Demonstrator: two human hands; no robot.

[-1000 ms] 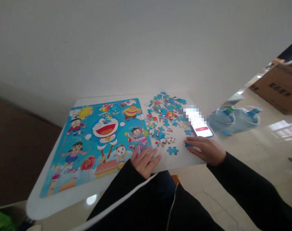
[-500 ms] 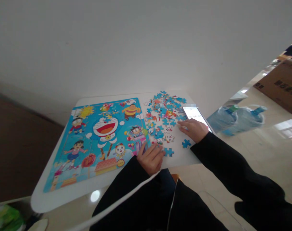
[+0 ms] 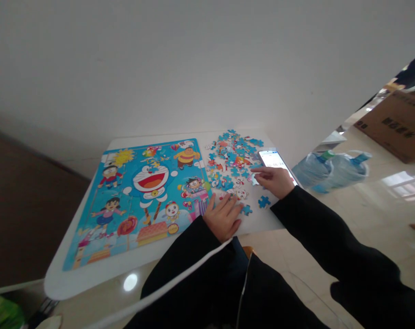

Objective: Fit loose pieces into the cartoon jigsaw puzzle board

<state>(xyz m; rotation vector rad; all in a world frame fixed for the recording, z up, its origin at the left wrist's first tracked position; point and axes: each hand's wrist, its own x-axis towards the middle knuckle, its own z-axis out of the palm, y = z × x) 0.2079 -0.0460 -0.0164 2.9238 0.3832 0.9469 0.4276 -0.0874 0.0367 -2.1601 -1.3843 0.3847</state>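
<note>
My left hand (image 3: pixel 223 218) lies flat at the near side of the loose puzzle pieces (image 3: pixel 233 157), fingers stretched out over a few of them. A blue piece (image 3: pixel 247 210) peeks out beside its fingertips. To the right, my right hand (image 3: pixel 275 180) pinches a pale puzzle piece (image 3: pixel 253 179) between thumb and index finger, close to the heap. Part of that piece is hidden by the fingers. Another blue piece (image 3: pixel 264 201) rests alone below this hand. On the left lies a large blue cartoon puzzle board (image 3: pixel 120 203), its picture showing several characters.
A lit phone (image 3: pixel 269 158) with a timer lies behind my right hand, partly covered by it. The white table (image 3: pixel 61 278) stands against a grey wall (image 3: pixel 207 68). Water jugs (image 3: pixel 347 171) and a cardboard box (image 3: pixel 395 125) are on the floor at right. A white cable (image 3: pixel 183 278) crosses my left sleeve.
My left hand has slid right and slightly away from me over the pieces. A pale piece now shows at my right fingertips. The view has shifted slightly.
</note>
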